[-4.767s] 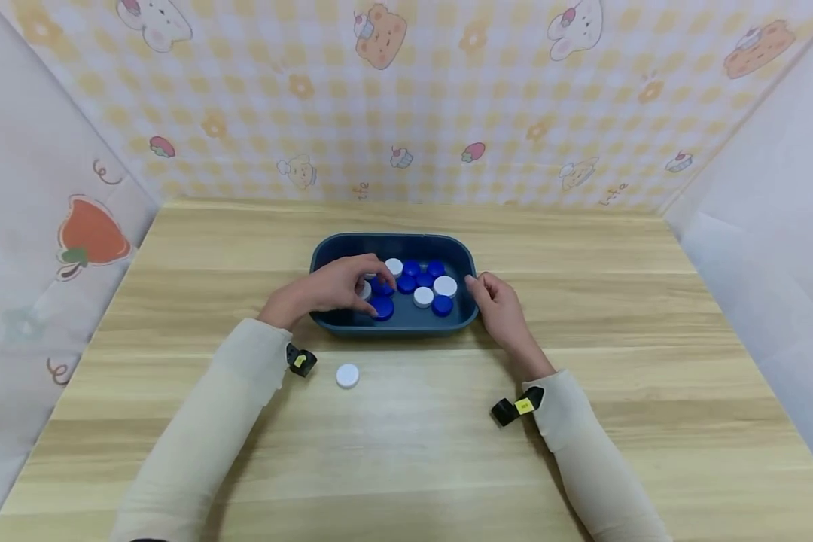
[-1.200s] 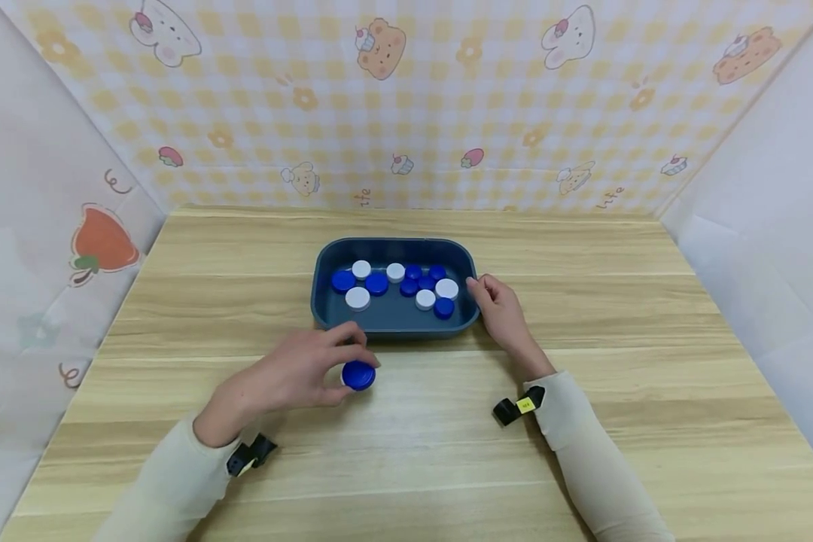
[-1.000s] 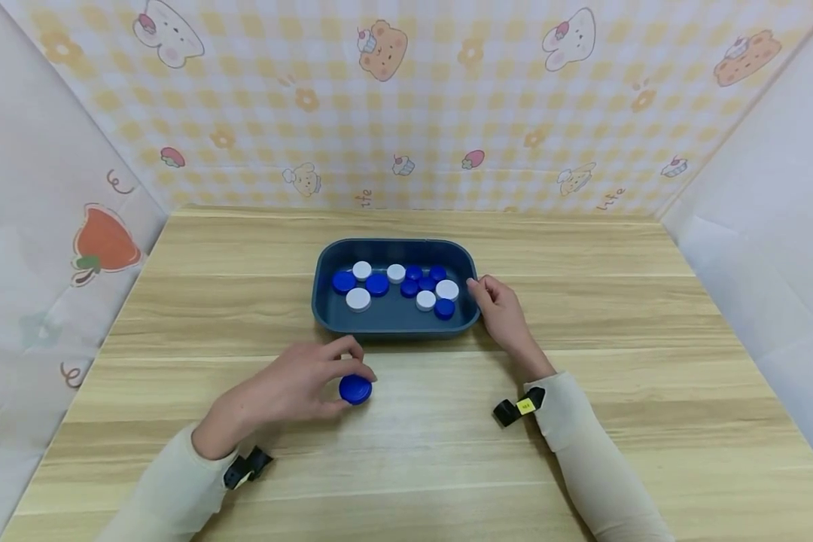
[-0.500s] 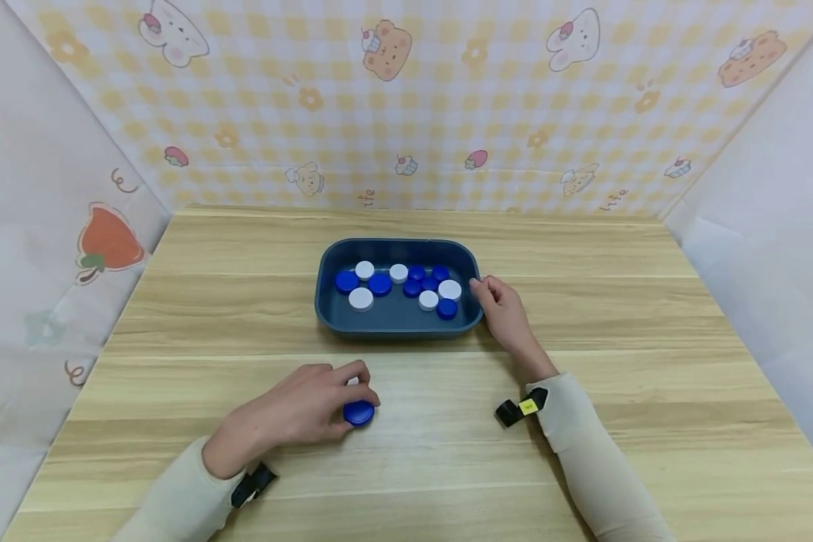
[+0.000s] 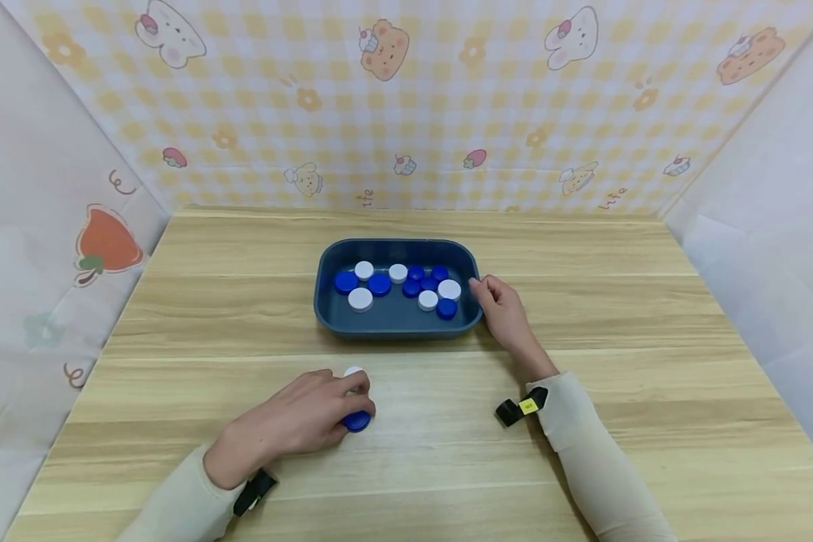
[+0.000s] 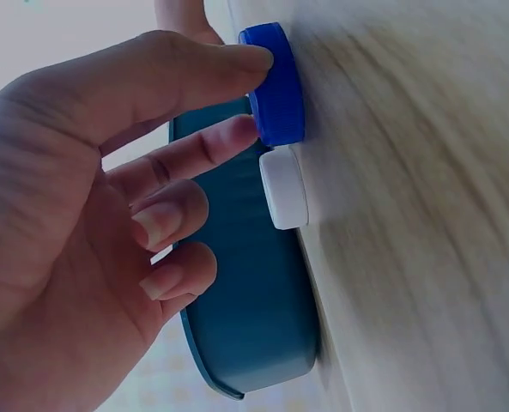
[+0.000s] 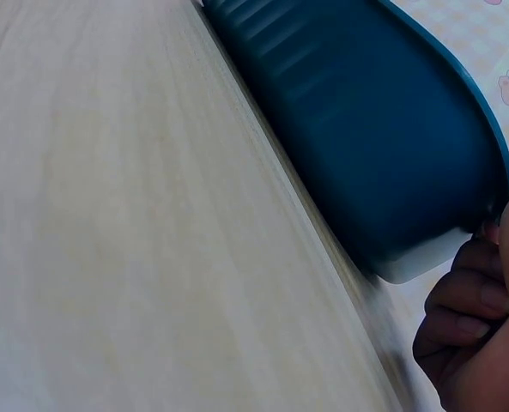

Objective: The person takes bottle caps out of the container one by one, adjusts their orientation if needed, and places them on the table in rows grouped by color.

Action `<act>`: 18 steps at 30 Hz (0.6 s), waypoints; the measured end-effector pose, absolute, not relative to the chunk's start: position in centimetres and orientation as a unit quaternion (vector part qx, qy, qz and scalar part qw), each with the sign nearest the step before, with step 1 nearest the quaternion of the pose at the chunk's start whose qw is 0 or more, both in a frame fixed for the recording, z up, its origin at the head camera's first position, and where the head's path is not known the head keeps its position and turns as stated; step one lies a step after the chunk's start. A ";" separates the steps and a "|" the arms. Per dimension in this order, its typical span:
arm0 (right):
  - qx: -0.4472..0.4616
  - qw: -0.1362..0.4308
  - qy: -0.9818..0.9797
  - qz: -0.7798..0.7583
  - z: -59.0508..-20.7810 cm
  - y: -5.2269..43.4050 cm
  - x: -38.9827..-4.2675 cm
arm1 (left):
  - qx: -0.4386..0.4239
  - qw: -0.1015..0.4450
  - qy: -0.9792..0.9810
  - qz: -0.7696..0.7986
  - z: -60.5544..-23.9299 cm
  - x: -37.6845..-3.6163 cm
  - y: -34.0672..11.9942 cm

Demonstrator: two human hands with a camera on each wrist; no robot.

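A dark blue tray [image 5: 396, 325] in the middle of the wooden table holds several blue and white bottle caps. My left hand [image 5: 354, 410] is in front of the tray and pinches a blue cap [image 5: 357, 422] between thumb and forefinger. In the left wrist view the blue cap [image 6: 275, 81] sits on the table right beside a white cap [image 6: 286, 187]. From the head view, the white cap [image 5: 354, 371] peeks out behind my fingers. My right hand [image 5: 482, 292] grips the tray's right rim, fingers curled under its edge [image 7: 464, 330].
The table [image 5: 650, 361] is walled in by patterned panels at the back and both sides. Black wrist straps [image 5: 515, 410] sit on both cream sleeves. Bare wood lies left and right of the tray.
My left hand took a blue cap out of the tray, brought it toward me and lowered it onto the table beside the white cap. The right hand stayed on the rim.
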State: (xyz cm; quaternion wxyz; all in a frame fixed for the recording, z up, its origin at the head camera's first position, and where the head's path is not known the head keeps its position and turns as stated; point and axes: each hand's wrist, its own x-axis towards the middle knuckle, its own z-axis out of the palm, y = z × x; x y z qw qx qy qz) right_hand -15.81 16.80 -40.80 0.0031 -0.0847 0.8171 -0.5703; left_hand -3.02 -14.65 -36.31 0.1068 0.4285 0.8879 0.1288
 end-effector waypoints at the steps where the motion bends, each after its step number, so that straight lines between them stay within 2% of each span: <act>1: -0.085 0.004 0.817 -0.571 -40.8 16.8 -15.8 | 0.429 0.108 0.888 0.129 -36.4 -3.0 -14.6; 18: -0.089 -0.010 0.817 -0.569 -41.1 16.8 -15.7 | 0.427 0.100 0.890 0.126 -36.3 -3.1 -15.2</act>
